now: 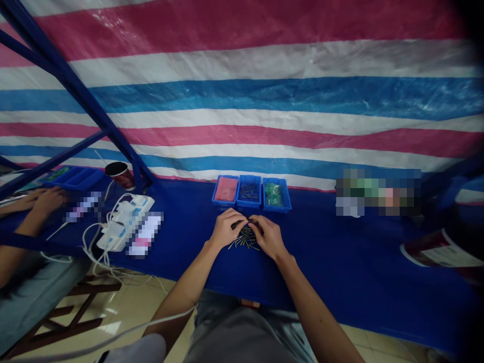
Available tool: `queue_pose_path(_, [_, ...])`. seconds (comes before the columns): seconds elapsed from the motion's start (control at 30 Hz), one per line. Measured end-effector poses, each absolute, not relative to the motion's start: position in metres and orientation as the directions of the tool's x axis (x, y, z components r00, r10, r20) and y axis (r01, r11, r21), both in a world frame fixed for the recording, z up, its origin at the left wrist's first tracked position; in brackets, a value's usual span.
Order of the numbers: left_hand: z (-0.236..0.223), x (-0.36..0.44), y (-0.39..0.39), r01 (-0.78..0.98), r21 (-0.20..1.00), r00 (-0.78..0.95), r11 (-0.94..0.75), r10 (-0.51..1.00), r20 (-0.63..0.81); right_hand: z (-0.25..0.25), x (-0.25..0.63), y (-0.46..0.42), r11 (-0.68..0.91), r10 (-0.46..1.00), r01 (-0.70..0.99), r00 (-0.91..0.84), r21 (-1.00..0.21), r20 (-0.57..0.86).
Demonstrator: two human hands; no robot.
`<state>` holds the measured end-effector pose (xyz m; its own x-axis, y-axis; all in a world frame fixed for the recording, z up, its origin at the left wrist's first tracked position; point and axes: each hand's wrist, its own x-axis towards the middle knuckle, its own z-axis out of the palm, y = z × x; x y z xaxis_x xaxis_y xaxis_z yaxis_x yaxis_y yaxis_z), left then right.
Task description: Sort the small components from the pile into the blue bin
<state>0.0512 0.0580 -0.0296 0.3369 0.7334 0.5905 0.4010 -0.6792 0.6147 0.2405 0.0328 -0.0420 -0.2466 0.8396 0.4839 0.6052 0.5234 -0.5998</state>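
On the blue tabletop, a small heap of thin dark and brassy metal pins, like screws or nails (pixel 245 240), lies between my two hands. My left hand (pixel 226 229) comes at the heap from the left, its fingers bent and closed together at the heap's far side. From the right, my right hand (pixel 268 236) meets it with thumb and fingers pinched, the fingertips almost touching the left ones. What sits between the fingertips is too small to make out. Just beyond stand three blue bins: one with pink packets (pixel 227 189), one with similar dark pins (pixel 248 192), one with green-and-clear packets (pixel 274 194).
A white power strip (pixel 126 224) with tangled cables lies to the left, near a dark cup (pixel 120 175). Another person's hands (pixel 47 201) rest by a blue tray (pixel 77 178). A dark red tub (pixel 440 249) stands right. A blue metal frame (pixel 75 98) crosses the left side.
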Motion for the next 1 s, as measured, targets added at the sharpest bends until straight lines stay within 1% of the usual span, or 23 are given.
queue_pose_path(0.1, [-0.029,0.051,0.058,0.410,0.615,0.336,-0.674,0.738,0.585,-0.041,0.239,0.033,0.541,0.825,0.585,-0.231,-0.604,0.515])
queue_pose_path(0.27, [-0.031,0.052,0.058,0.415,0.617,0.346,-0.669,0.743,0.573,-0.040,0.239,0.033,0.543,0.825,0.580,-0.231,-0.607,0.517])
queue_pose_path(0.47, [-0.034,0.053,0.059,0.412,0.618,0.341,-0.670,0.742,0.577,-0.042,0.240,0.033,0.511,0.843,0.632,-0.235,-0.582,0.485])
queue_pose_path(0.63, [-0.035,0.054,0.059,0.399,0.611,0.346,-0.683,0.730,0.590,-0.047,0.239,0.035,0.482,0.859,0.693,-0.256,-0.535,0.443])
queue_pose_path(0.77, [-0.035,0.054,0.058,0.384,0.606,0.348,-0.697,0.717,0.604,-0.052,0.238,0.036,0.436,0.878,0.740,-0.226,-0.512,0.421])
queue_pose_path(0.87, [-0.033,0.054,0.058,0.395,0.610,0.340,-0.687,0.726,0.598,-0.051,0.239,0.036,0.434,0.883,0.707,-0.210,-0.558,0.420])
queue_pose_path(1.0, [-0.030,0.053,0.057,0.420,0.630,0.310,-0.653,0.756,0.576,-0.047,0.240,0.034,0.496,0.861,0.586,-0.233,-0.641,0.453])
